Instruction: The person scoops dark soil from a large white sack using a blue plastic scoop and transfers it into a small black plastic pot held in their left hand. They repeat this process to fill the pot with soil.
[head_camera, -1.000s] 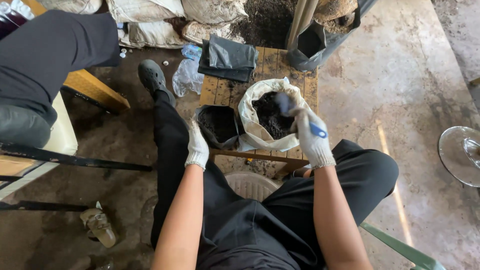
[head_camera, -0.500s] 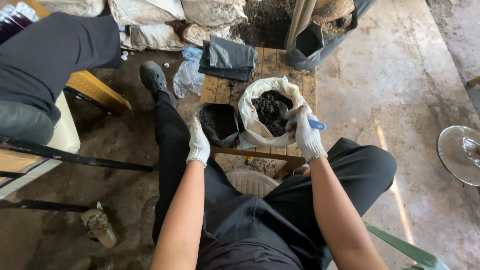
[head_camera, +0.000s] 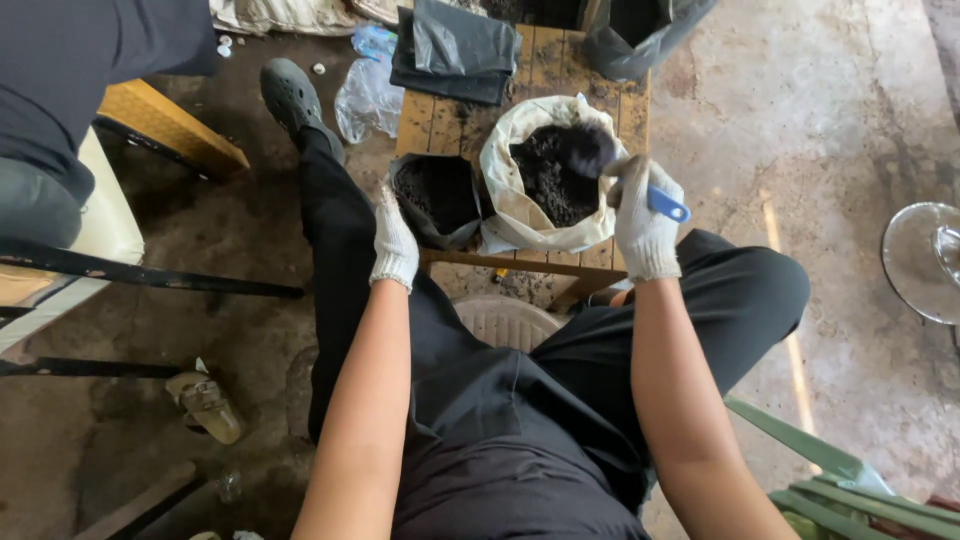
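A: Holding a blue-handled dark scoop (head_camera: 668, 204) over the open white woven sack of dark soil (head_camera: 520, 215), which stands near the front edge of the wooden slatted bench (head_camera: 430, 115). Right hand (head_camera: 645, 220) in a white knit glove, grip clamped on the handle. Scoop head blurred, so can't tell whether it's loaded.

B: And the left hand (head_camera: 395, 245)?

A: Gloved too, grip closed on the near rim of the small black plastic bag (head_camera: 440, 195), as far as can be seen. Touching the sack, toward the bench's front left corner, soil inside.

B: Likely trouble?

A: Spilling, probably. Floppy mouth on that black bag; could fold shut if the left grip slackens, dropping soil onto the slats and the floor. Same result from a scoop tilted too soon between sack and bag.

B: Anything else?

A: Folded black plastic bags (head_camera: 455, 50) at the bench's back edge, well apart. Sack close to the front edge, so possibly tipped by a knock.
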